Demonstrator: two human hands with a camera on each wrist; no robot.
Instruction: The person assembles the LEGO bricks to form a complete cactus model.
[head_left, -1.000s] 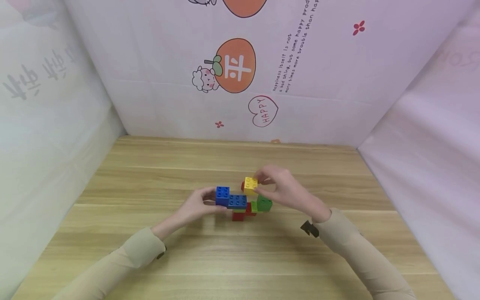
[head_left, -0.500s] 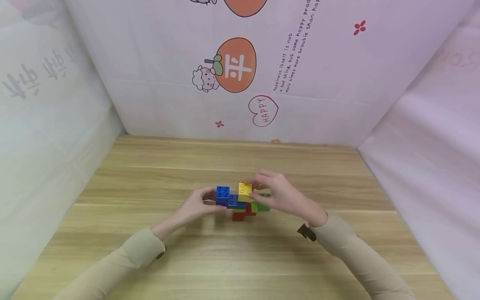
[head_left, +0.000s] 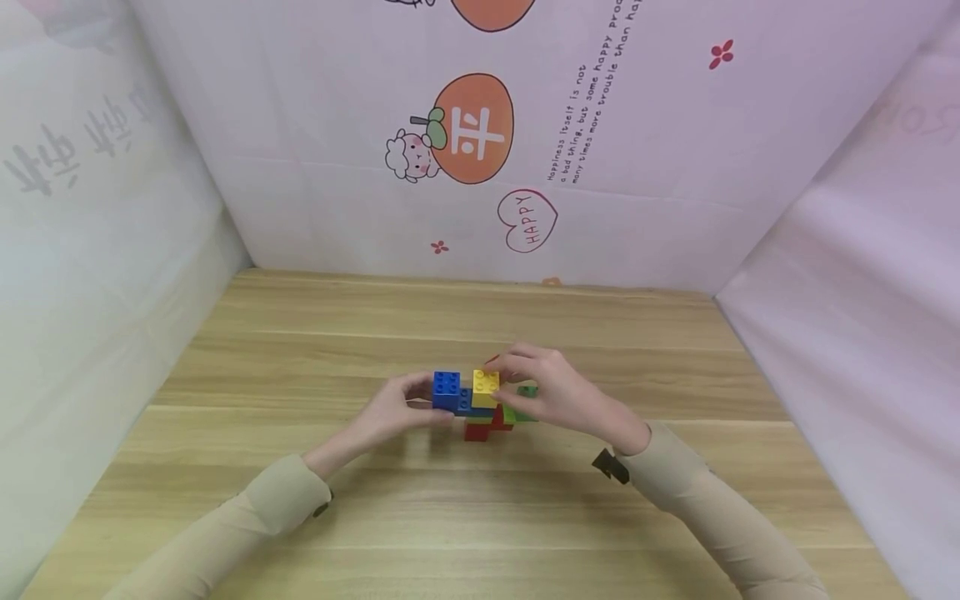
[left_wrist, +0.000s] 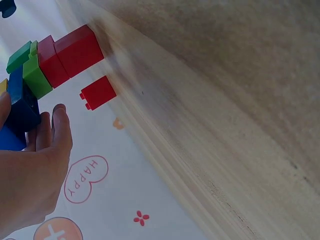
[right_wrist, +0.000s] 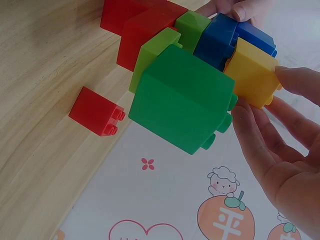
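My left hand (head_left: 397, 404) grips a stack of toy building bricks by its left end, thumb and fingers around the bright blue brick (head_left: 446, 390) and the darker blue brick (left_wrist: 22, 100) under it. A yellow brick (head_left: 486, 387) is pinched in my right hand (head_left: 551, 387) on the right end of the darker blue brick; whether it is fully seated, I cannot tell. Below sit lime green bricks (right_wrist: 192, 30) and red bricks (right_wrist: 150, 32). At the stack's right stands a large green brick (right_wrist: 182, 100), partly hidden by my right hand in the head view.
A loose red brick (right_wrist: 95, 112) lies on the wooden table (head_left: 480, 517) behind the stack, mostly hidden by my right hand in the head view. White printed cloth (head_left: 337, 167) rises at the back and both sides.
My right hand has carried the yellow brick left and slightly nearer, from behind the stack onto the darker blue brick. The left hand has stayed in place on the stack.
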